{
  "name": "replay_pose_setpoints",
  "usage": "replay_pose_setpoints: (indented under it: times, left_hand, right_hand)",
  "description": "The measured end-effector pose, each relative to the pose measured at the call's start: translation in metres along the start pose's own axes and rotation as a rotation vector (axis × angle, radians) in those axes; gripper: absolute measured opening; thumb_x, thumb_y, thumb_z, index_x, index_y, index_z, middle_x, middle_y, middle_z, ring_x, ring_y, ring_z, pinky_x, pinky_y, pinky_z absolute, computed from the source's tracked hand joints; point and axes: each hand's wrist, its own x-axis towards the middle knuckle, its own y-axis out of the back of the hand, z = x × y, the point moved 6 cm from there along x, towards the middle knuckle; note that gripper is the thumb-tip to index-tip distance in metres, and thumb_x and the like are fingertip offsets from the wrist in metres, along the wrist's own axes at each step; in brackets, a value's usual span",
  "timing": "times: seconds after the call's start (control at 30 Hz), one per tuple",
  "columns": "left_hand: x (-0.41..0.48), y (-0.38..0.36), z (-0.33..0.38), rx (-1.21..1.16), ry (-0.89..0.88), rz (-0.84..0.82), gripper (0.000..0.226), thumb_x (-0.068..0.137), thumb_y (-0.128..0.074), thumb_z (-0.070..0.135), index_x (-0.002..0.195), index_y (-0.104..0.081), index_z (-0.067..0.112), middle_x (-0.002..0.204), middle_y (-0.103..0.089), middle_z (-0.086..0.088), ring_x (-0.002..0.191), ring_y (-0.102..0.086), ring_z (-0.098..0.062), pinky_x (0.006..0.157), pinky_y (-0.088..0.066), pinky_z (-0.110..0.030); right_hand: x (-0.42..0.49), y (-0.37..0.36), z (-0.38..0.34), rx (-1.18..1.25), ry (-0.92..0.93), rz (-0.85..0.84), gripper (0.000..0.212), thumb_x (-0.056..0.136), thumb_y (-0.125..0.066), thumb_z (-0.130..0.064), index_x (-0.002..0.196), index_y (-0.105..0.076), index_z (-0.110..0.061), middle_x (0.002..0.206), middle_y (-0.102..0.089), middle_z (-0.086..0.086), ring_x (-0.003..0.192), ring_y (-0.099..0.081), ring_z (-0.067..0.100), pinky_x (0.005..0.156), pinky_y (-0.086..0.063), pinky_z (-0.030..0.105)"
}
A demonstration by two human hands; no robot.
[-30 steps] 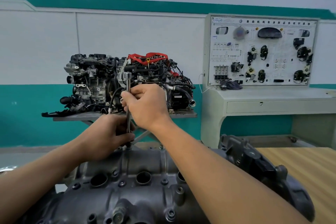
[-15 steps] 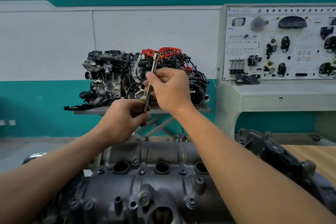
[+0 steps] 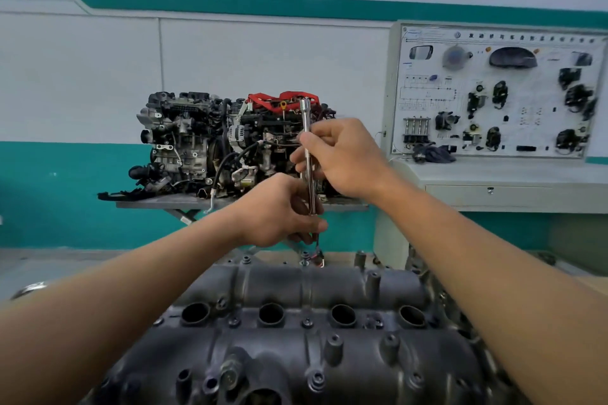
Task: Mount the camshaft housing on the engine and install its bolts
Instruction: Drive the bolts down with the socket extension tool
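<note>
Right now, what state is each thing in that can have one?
Camshaft housing: seated on the engine, four round bores open.
Bolt: seated in the housing, between the middle bores.
Extension bar: near upright, tip above the housing's far edge.
Left hand: closed round the bar's lower end.
Right hand: pinching the bar higher up.
Drawer: shut.

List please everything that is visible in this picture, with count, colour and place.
camshaft housing: one, dark grey, near centre, four round holes in a row
tool shaft: one, silver, upright above housing's far edge
display engine: one, black and silver with red parts, on grey stand behind
training panel: one, white, black parts, right rear on cabinet
wall: white above, teal below
left hand: one, grip low on shaft
right hand: one, grip higher on shaft
</note>
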Motion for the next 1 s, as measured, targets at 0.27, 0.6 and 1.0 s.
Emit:
replay_pose_setpoints:
  times: [0.27,0.6,1.0]
  left_hand:
    - [-0.001,-0.011,-0.025,-0.031,-0.015,0.083,0.007,0.087,-0.074,0.007,0.086,-0.067,0.006,0.078,-0.076,-0.018,0.077,-0.074,-0.037,0.072,-0.063,-0.043]
    - [-0.003,-0.014,-0.032,-0.021,-0.021,0.111,0.007,0.086,-0.074,0.003,0.089,-0.068,0.000,0.074,-0.076,-0.015,0.076,-0.074,-0.036,0.066,-0.062,-0.033]
    - [-0.004,-0.014,-0.032,0.061,-0.017,0.143,0.013,0.083,-0.079,0.021,0.085,-0.072,0.010,0.076,-0.076,-0.012,0.065,-0.067,-0.023,0.070,-0.058,-0.046]
  right_hand:
    - [-0.013,-0.004,0.014,0.135,-0.057,-0.046,0.025,0.103,-0.047,-0.013,0.096,-0.062,0.006,0.074,-0.072,0.001,0.058,-0.072,0.017,0.046,-0.052,0.020]
    - [-0.017,-0.008,0.024,0.129,-0.106,-0.045,0.024,0.104,-0.046,-0.016,0.086,-0.062,-0.014,0.076,-0.072,0.000,0.063,-0.073,0.017,0.049,-0.051,0.020]
    - [-0.019,0.000,0.023,0.174,-0.164,-0.238,0.016,0.103,-0.049,-0.012,0.100,-0.064,-0.006,0.087,-0.074,0.009,0.081,-0.075,0.026,0.064,-0.061,0.033]
